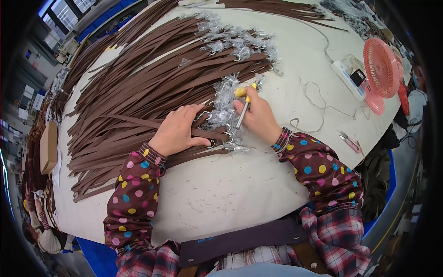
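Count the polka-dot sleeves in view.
2: the left sleeve, behind the left hand resting on brown straps; and the right sleeve, behind the right hand holding a tool.

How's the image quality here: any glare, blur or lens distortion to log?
Head view: the edges of the table bow and corners go black; light looks fairly even; the window at upper left is bright; glints dot the clear plastic; left hand and right hand look reasonably sharp; detail toward the rim is softer.
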Demonstrator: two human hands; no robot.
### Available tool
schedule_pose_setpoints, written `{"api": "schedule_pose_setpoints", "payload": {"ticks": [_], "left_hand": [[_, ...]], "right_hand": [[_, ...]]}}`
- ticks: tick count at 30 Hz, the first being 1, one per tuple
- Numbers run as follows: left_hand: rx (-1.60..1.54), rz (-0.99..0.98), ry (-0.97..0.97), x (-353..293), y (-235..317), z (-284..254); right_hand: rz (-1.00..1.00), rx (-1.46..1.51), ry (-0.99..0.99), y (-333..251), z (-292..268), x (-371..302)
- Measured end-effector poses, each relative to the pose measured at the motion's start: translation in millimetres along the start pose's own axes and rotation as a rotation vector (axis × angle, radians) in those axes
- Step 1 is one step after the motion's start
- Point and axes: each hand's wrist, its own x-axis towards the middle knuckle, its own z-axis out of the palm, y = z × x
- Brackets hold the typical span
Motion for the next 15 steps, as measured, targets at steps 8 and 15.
{"api": "schedule_pose_setpoints", "payload": {"ticks": [8, 15], "left_hand": [[-0.018, 0.086, -0.103, -7, 1, -5], [0.064, 0.125, -0.102, -11, 14, -4]], "right_hand": [[0.033, -0.153, 0.153, 26, -15, 12], [-0.048, 0.135, 0.034, 14, 5, 0]]}}
